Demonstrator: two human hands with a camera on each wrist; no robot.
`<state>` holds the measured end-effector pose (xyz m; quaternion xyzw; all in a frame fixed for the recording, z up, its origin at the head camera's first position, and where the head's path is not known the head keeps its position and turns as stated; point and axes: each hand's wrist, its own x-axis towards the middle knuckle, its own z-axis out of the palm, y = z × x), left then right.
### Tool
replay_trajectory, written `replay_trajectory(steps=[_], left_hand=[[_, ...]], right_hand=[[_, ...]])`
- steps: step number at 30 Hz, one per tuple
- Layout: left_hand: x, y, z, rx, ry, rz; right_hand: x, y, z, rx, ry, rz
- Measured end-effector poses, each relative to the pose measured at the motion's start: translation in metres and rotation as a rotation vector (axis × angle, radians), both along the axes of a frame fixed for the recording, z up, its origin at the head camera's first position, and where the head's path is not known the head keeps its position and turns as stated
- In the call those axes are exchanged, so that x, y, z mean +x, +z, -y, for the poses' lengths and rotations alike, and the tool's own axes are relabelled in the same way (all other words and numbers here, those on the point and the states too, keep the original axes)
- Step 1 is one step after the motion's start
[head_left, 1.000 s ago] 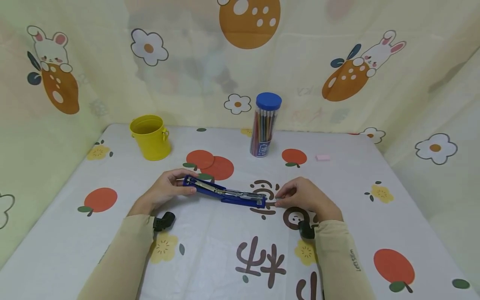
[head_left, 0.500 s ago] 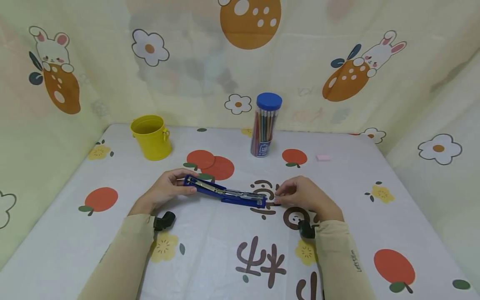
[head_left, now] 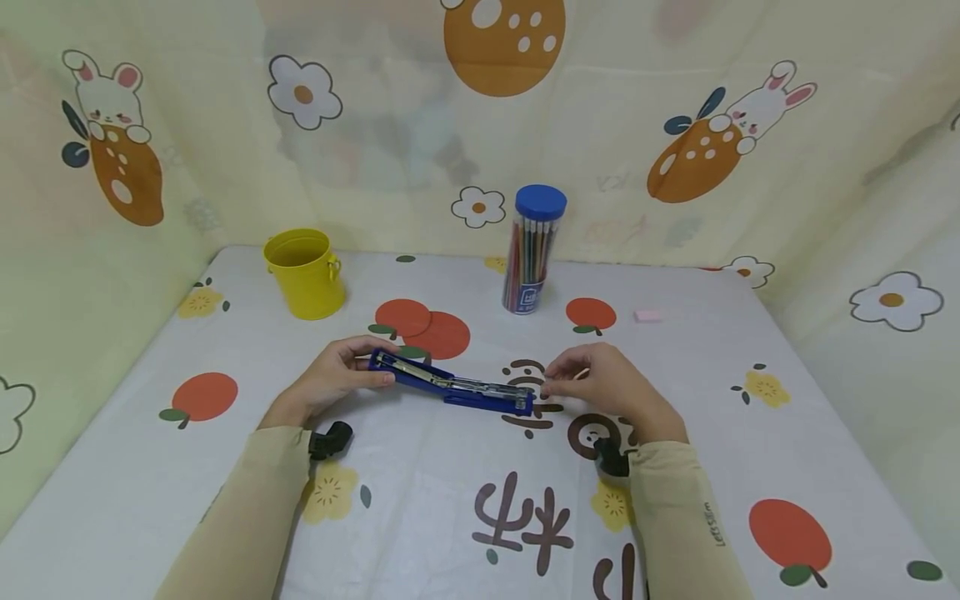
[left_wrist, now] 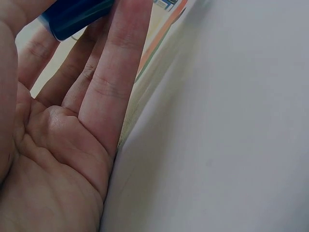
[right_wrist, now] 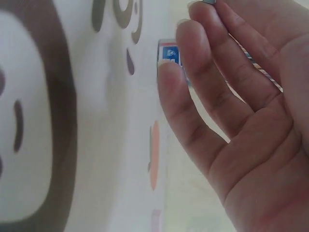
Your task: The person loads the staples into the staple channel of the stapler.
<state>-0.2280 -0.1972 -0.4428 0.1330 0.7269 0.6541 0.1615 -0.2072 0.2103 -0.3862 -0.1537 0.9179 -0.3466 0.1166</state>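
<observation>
A blue stapler (head_left: 450, 385) lies spread open across the middle of the table, its metal magazine showing. My left hand (head_left: 337, 375) grips its left end between thumb and fingers. In the left wrist view the blue end of the stapler (left_wrist: 79, 17) sits between the fingers. My right hand (head_left: 600, 379) is just past the stapler's right end, thumb and index finger pinched together. Between those fingertips the right wrist view shows the edge of a small silvery strip of staples (right_wrist: 209, 1), mostly hidden. The other right fingers (right_wrist: 193, 111) are loosely bent.
A yellow bucket (head_left: 307, 279) stands at the back left. Near the back centre is a clear tube of pencils (head_left: 528, 258) with a blue lid. A pink eraser (head_left: 648, 317) lies at the back right. Printed curtains hang behind the white patterned tablecloth (head_left: 420, 517).
My right hand has risen slightly and moved left, bringing its fingertips over the stapler's right end. The left hand and stapler have stayed in place.
</observation>
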Motion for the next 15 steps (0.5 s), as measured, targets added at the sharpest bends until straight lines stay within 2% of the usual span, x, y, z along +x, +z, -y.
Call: replay_trajectory(steps=[5,15], left_hand=[[0.000,0.000,0.000,0.003,0.000,0.013],[-0.001,0.000,-0.001,-0.013,-0.001,0.009]], right_hand=[[0.001,0.004,0.006,-0.022,0.023,-0.027],[0.004,0.004,0.024,-0.031,0.015,0.037]])
